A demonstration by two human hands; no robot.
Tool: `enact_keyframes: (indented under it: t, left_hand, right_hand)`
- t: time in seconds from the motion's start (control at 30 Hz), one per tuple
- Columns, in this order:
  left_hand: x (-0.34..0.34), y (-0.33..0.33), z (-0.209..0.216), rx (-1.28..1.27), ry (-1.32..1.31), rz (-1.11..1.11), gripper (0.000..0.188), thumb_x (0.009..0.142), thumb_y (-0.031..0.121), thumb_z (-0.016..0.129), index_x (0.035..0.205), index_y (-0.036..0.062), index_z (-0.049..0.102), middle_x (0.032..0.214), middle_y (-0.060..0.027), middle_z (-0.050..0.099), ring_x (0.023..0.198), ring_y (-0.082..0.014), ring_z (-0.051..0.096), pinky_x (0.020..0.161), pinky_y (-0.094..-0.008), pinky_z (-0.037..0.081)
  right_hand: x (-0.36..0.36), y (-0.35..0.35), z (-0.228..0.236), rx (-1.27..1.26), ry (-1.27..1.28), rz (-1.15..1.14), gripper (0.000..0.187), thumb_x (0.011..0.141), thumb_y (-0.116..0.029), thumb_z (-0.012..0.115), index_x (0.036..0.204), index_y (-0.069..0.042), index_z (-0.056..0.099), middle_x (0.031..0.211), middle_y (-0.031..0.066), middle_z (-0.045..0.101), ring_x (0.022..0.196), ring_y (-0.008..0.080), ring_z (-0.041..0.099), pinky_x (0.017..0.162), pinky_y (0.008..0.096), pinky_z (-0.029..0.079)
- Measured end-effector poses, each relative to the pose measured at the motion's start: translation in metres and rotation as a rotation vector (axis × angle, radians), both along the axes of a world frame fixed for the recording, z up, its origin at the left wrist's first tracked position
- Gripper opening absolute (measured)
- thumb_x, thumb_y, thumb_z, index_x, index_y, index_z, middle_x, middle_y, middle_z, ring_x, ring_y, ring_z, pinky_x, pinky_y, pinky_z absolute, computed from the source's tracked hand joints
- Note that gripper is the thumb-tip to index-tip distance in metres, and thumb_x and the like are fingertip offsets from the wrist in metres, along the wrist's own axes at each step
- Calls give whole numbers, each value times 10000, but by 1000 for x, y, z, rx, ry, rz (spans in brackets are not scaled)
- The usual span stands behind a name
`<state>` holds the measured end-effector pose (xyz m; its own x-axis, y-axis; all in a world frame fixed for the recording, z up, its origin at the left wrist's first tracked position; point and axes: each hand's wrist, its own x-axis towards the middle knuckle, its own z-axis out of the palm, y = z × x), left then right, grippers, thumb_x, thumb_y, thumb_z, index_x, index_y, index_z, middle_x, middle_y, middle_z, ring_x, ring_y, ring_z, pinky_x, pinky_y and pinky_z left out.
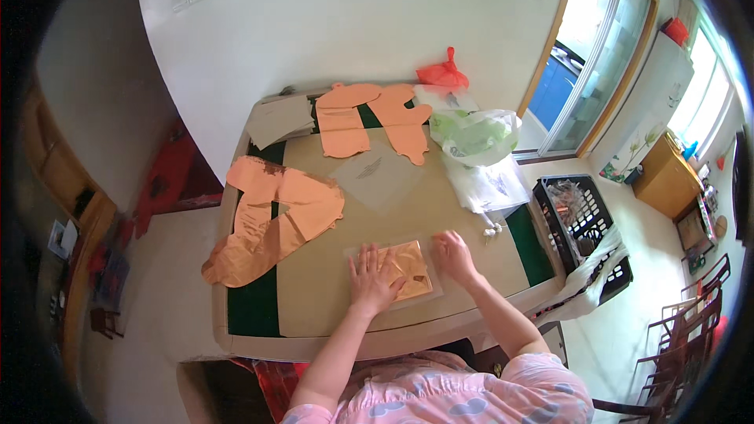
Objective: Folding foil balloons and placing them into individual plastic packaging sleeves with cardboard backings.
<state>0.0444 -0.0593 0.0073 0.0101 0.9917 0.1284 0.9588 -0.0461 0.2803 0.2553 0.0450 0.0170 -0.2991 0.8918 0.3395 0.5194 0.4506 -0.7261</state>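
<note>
A folded copper-coloured foil sheet [414,261] lies inside a clear plastic bag [430,290] near the table's front edge. My left hand [373,281] rests flat on its left part, fingers spread. At the bag's right edge, my right hand [454,257] has its fingers curled together; whatever they may pinch is too small to make out. A large flat foil balloon [302,216], copper-coloured with creases, is spread out at the left. Two more such foil shapes, a left one [343,122] and a right one [402,122], lie along the far side.
Grey flat sheets [281,120] are stacked at the far left corner. Clear plastic bags [488,184], a white-green carrier bag [475,137] and a red bag [444,72] sit at the right back. Small white pieces [492,230] lie nearby. A black crate [577,196] stands beside the table.
</note>
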Motion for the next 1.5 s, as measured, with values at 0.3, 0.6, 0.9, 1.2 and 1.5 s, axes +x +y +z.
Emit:
enact_keyframes:
  t: [0.3,0.6,0.9,1.2,1.5]
  left_hand:
    - [0,4,-4,63,4,2,740,898,603,456,1496,206,275,1533,-193,249,1433,-379,181,1118,-627,110]
    - [1,4,0,2,23,-17,710,916,575,446,1501,222,255,1542,-192,221,1435,-393,158,1115,-633,108]
    - [-4,5,-4,-10,37,-17,673,932,532,447,1499,220,262,1541,-192,223,1433,-393,160,1117,-630,93]
    - [-2,5,1,-37,53,-32,641,954,486,419,1503,200,253,1546,-209,195,1433,-411,145,1111,-636,87]
    - [-2,2,5,-48,40,-18,635,953,468,419,1509,218,241,1548,-218,180,1435,-421,125,1114,-629,66]
  right_hand:
    - [18,-62,9,239,-289,222,334,823,-31,606,1137,-123,672,1378,194,469,1295,372,421,1074,477,355]
    - [36,-49,2,187,-271,237,450,824,-58,562,1254,-178,614,1444,184,398,1358,370,336,1102,508,301]
    - [43,-38,13,266,-408,430,469,835,-119,586,1290,-230,588,1483,143,363,1368,357,327,1118,505,277]
    - [45,-31,13,307,-475,583,391,939,-339,512,1317,-253,560,1538,108,269,1423,339,226,1124,555,217]
    - [63,-37,26,210,-264,631,294,894,-289,597,1176,-231,657,1505,125,329,1398,371,265,1084,588,253]
